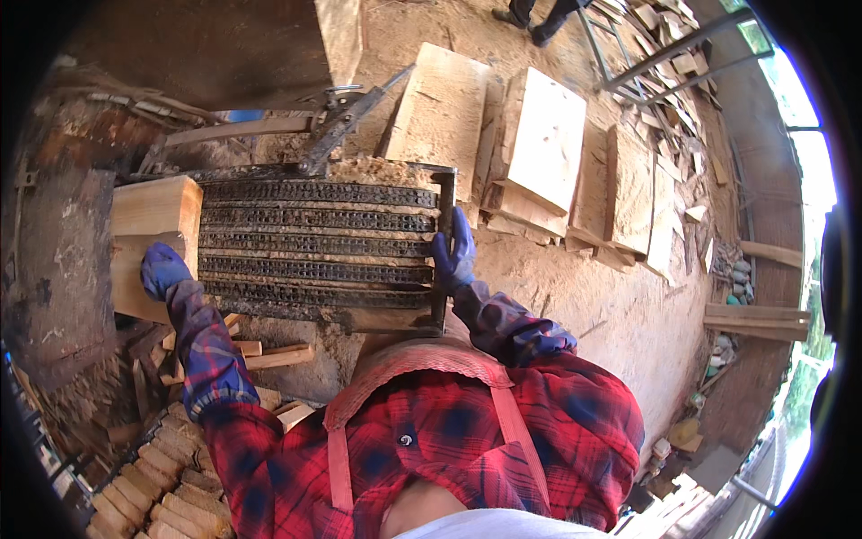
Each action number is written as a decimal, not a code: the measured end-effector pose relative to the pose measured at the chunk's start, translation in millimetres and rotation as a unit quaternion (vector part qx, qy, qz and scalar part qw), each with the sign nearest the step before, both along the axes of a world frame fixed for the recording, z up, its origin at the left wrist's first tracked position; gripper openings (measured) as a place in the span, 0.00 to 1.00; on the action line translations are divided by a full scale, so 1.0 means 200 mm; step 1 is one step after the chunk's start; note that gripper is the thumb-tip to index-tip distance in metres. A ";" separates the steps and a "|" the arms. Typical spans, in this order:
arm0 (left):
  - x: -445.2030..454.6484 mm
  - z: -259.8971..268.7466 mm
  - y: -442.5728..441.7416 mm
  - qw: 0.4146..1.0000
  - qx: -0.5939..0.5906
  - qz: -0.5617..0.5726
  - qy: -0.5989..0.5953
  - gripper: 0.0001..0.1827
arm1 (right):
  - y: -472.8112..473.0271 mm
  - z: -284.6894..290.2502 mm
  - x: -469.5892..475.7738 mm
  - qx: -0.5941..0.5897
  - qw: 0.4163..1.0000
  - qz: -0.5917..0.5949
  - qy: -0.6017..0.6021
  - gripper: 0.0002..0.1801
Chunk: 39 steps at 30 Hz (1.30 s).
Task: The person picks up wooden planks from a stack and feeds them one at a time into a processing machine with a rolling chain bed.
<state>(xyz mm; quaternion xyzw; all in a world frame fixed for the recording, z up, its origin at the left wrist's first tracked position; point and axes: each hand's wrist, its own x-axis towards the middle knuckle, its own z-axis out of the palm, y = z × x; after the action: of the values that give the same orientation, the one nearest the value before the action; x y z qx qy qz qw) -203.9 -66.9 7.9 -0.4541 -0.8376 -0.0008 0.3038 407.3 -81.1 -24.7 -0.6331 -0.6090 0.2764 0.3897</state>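
Note:
A chain conveyor bed [316,247] lies in front of me, its several dark roller chains running left to right with sawdust between them. Across its left end rest thick squared wood blocks [158,205], side by side. My left hand [163,271], in a blue glove, lies with curled fingers on the nearer block; whether it grips the wood is hidden. At the bed's right end, my gloved right hand [456,250] straddles the metal end bar [446,192], thumb on the inner side and fingers on the outer side.
Large sawn timber slabs [545,138] stand in stacks beyond the conveyor's right end. A hinged metal arm [350,121] rises from its far edge. Cut wood pieces [158,478] are piled at lower left. Another person's legs [539,20] show at the top, near a metal frame [633,67].

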 end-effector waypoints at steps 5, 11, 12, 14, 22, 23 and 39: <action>-0.21 -0.09 0.02 0.990 -0.116 0.015 0.081 0.10 | 0.00 0.01 -0.06 -0.005 0.981 -0.006 0.196 0.26; 0.09 0.14 0.22 0.985 -0.013 0.084 -0.151 0.09 | 0.01 0.13 -0.13 0.038 0.998 -0.032 0.038 0.13; 0.04 0.21 0.14 0.988 0.014 0.084 -0.132 0.09 | 0.01 0.12 -0.17 0.047 0.997 -0.054 0.016 0.11; -0.04 0.26 0.05 0.991 0.060 0.065 -0.102 0.10 | 0.01 0.02 -0.16 0.019 0.998 -0.017 0.056 0.11; -0.09 0.22 0.32 0.986 -0.153 0.062 0.003 0.12 | 0.04 -0.01 0.01 0.030 0.999 -0.004 0.036 0.31; -0.23 0.29 0.21 0.985 -0.127 0.105 0.061 0.12 | 0.11 -0.10 -0.04 0.002 0.995 0.035 0.089 0.35; 3.90 -0.89 1.49 0.620 -0.161 -0.231 -0.732 0.47 | 1.05 -0.65 2.27 0.015 0.969 -0.245 0.017 0.50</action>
<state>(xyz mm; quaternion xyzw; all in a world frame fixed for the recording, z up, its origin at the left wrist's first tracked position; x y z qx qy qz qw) 576.6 231.9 -170.4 -0.5235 -0.6367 -0.2685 -0.4984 862.2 128.6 -154.6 -0.7526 -0.4324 0.1739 0.4652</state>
